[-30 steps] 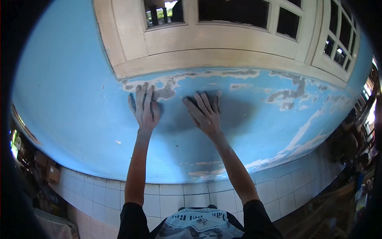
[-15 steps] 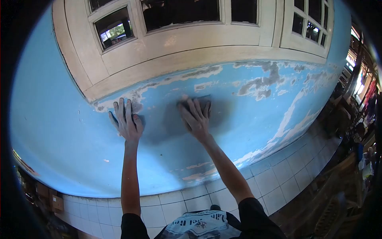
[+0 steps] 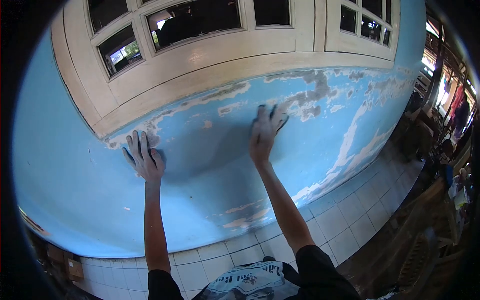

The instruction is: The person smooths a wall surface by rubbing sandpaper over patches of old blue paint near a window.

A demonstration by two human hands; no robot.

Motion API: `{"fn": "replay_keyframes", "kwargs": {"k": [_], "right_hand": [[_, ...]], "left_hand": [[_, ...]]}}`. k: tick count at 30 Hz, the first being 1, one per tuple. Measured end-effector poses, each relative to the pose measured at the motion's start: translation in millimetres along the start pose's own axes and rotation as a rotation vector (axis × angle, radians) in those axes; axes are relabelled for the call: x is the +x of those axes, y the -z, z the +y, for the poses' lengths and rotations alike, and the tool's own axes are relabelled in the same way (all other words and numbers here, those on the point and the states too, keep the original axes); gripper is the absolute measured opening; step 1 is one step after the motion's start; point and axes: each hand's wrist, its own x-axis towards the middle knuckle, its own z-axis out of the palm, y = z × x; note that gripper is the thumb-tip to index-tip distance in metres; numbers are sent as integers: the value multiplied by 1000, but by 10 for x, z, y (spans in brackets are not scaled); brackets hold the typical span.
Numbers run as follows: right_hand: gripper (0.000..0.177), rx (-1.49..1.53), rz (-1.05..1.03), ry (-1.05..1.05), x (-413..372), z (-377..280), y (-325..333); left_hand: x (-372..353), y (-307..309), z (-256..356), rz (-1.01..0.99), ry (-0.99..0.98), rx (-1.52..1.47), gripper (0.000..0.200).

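My left hand (image 3: 145, 159) lies flat against the blue wall (image 3: 210, 185), fingers spread, just below the window frame's lower left corner. It holds nothing. Farther right, my right hand (image 3: 264, 134) presses a dark piece of sandpaper (image 3: 283, 121) to the wall; only its edge shows beside the fingers, and the rest is hidden. Motion blurs these fingertips. Just right of them is a grey bare patch (image 3: 305, 100) with pale edges where the paint is gone. Another scraped patch (image 3: 151, 139) sits by the left fingertips.
Above runs a cream window frame (image 3: 200, 62) with dark glass panes. White floor tiles (image 3: 280, 247) meet the wall's foot. Cardboard boxes (image 3: 75, 270) stand at lower left. Wooden pieces and clutter (image 3: 425, 240) fill the right side.
My right hand has slid to the right along the wall with the sandpaper, toward the grey patch. My left hand stays on the wall near the frame corner. The view has shifted slightly.
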Motion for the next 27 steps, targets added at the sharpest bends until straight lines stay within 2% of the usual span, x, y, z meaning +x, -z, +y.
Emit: {"fn": "replay_keyframes", "kwargs": {"k": [1, 3, 4, 6, 7, 9, 10, 12, 13, 14, 16, 17, 19, 20, 22, 23, 25, 26, 27], "right_hand": [[38, -2, 0, 0, 11, -52, -8], [38, -488, 59, 126, 10, -143, -55], [38, -494, 62, 124, -71, -148, -10], [40, -509, -212, 252, -250, -150, 57], [40, -509, -202, 254, -191, -83, 74], [40, -280, 129, 139, 39, 76, 119], [40, -282, 129, 136, 117, 37, 90], [42, -331, 274, -22, 232, -69, 18], [42, -425, 71, 12, 110, -138, 42], [42, -431, 79, 7, -24, -126, 102], [41, -431, -211, 197, -198, -71, 154], [41, -429, -209, 194, -196, 6, 179], [39, -210, -17, 145, -29, 13, 253], [39, -212, -19, 138, -11, -33, 225], [38, -411, 172, 88, 32, -168, 132], [38, -416, 174, 86, -61, -179, 144], [39, -427, -273, 143, -291, -173, 159], [39, -425, -267, 151, -241, -103, 203], [40, -362, -127, 145, -117, -26, 293]], "left_hand": [[-2, 0, 8, 4, 6, -4, 45], [26, 9, 27, 17, 13, -12, 45], [31, 11, 42, 26, 20, -20, 45], [14, 8, 40, 25, 14, -19, 45], [18, 3, 28, 26, 14, -9, 45], [36, -15, 22, 36, 12, 3, 45], [18, -5, 32, 32, 16, 12, 44], [30, 16, 39, 27, 12, 10, 44], [32, 16, 47, 24, 8, 13, 44], [23, 12, 49, 22, 1, 4, 44], [25, 5, 36, 26, 2, 20, 44], [26, 2, 36, 25, -1, 21, 44], [28, -4, 49, 41, 9, 9, 45], [24, 6, 44, 34, 8, 9, 45], [20, 6, 42, 21, -3, -2, 46], [9, 8, 54, 19, -4, -6, 46], [22, 5, 47, 28, -1, 17, 44], [27, -5, 42, 37, -3, 19, 44], [20, -21, 40, 45, -4, 15, 44]]}}
